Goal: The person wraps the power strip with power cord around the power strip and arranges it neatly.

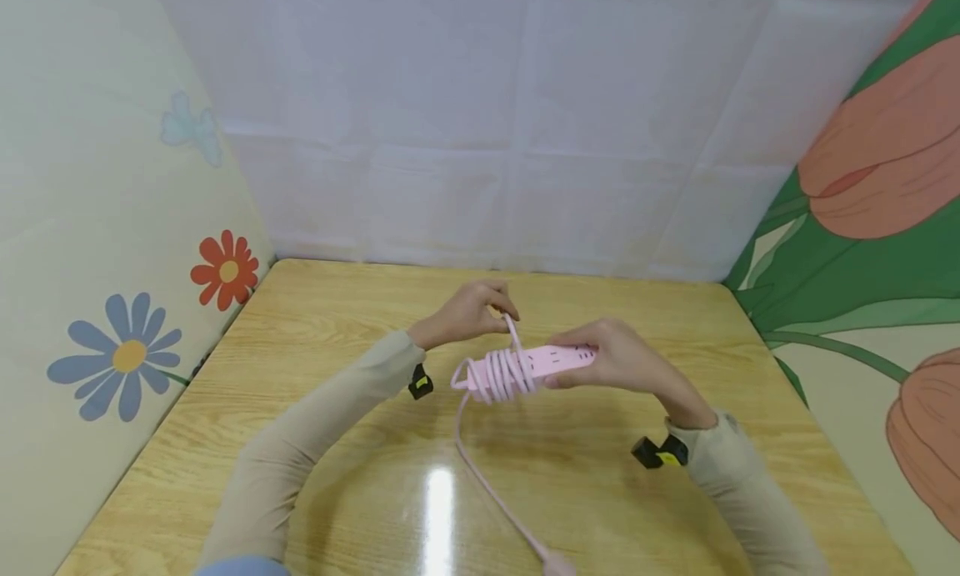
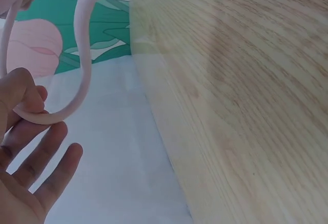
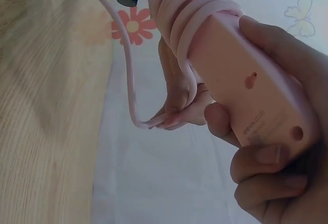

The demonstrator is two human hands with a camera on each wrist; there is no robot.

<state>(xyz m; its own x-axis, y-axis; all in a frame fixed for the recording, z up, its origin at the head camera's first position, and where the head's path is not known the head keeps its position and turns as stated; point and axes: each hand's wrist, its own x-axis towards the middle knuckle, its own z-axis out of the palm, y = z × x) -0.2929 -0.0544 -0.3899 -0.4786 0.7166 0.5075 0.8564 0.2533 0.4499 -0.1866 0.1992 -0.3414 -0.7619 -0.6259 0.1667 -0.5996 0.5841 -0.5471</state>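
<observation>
A pink power strip [image 1: 551,360] is held above the table, its cord [image 1: 501,374] wound in several turns around its left part. My right hand [image 1: 617,358] grips the strip's right end; in the right wrist view the fingers curl round the strip's underside [image 3: 230,75]. My left hand [image 1: 472,313] is just beyond the coils. It pinches a stretch of cord [image 2: 77,101] between thumb and fingers, and the other fingers spread away. From the coils a loose length of cord [image 1: 487,484] runs down toward the plug [image 1: 557,563] at the near edge of the view.
Below lies a wood-grain table [image 1: 360,493] with a bright light reflection. A pale cloth [image 1: 465,142] hangs behind it, and flower-printed panels stand on the left [image 1: 97,226] and right [image 1: 862,267]. A small black device [image 1: 660,453] sits at each wrist.
</observation>
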